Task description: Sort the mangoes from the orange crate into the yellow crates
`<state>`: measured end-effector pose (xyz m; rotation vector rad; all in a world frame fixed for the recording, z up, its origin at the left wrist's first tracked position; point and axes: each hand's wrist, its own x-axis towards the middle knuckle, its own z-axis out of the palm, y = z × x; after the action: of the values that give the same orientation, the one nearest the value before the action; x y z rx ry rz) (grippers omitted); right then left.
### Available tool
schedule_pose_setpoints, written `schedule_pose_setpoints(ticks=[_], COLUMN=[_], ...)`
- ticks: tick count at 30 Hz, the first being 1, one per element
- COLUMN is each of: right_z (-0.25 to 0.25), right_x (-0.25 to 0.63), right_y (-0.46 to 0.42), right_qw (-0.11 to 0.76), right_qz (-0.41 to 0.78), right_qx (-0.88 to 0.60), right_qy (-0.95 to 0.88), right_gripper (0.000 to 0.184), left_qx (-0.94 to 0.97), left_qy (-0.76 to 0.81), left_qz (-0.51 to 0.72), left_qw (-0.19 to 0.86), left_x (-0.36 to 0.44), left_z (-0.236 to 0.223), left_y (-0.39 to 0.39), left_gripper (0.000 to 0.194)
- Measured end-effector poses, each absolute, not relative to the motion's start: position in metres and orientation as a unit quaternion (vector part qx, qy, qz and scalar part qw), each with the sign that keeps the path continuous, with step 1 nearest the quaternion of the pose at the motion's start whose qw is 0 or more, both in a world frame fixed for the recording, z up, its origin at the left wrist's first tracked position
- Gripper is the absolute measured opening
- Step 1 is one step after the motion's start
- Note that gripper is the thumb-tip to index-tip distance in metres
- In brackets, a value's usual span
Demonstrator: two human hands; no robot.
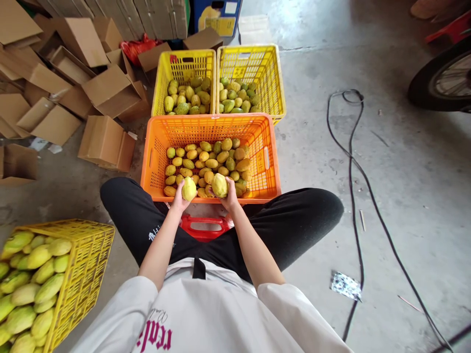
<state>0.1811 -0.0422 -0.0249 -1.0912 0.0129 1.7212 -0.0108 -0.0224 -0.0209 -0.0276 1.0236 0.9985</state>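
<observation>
My left hand (179, 200) is closed round a pale yellow-green oval fruit (189, 189), possibly a mango or small papaya. A similar lumpy yellow-green fruit (220, 186) sits in my right hand (231, 197), fingers wrapped about its side. Both fruits are held above the near edge of an orange plastic crate (211, 119), slightly apart from each other. Inside that crate lie many yellow and green oval fruits (204, 157), mostly smaller-looking than the held ones. The undersides of the held fruits and some fingertips are hidden.
Two yellow crates (161, 78) (278, 78) with green-yellow fruit stand behind the orange one. Another yellow crate (83, 269), piled with larger fruit, is at lower left. Cardboard boxes (106, 142) lie at upper left. A black cable (351, 186) and a wheel (441, 78) are on the right.
</observation>
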Motion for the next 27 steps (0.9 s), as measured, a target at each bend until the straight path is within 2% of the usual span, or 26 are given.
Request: schedule_pose_setpoints(ticks=[6,15,18,21,27], right_z=[-0.028,-0.027,-0.026,-0.027,-0.028], right_x=[0.184,0.182,0.181,0.179,0.175], right_y=[-0.041,-0.041,-0.042,-0.043,-0.045], right_qw=[0.534,0.548,0.562,0.565,0.592], right_qz=[0.722,0.707,0.695,0.696,0.671], right_qx=[-0.44,-0.447,-0.448,-0.442,-0.445], right_qy=[-0.01,-0.015,-0.005,-0.003,-0.047], right_gripper=[0.053,0.039,0.043,0.046,0.036], left_qx=[-0.045,-0.067,-0.054,-0.042,-0.029], left_qy=[0.467,0.455,0.443,0.446,0.454], left_qz=[0.445,0.456,0.466,0.479,0.482], left_qw=[0.763,0.763,0.764,0.755,0.749], left_x=[-0.008,-0.008,-0.009,-0.01,-0.009], left_z=[-0.015,-0.01,-0.008,-0.008,-0.013], left_y=[-0.021,-0.021,-0.024,-0.027,-0.029], left_gripper=[0.038,0.035,0.039,0.027,0.015])
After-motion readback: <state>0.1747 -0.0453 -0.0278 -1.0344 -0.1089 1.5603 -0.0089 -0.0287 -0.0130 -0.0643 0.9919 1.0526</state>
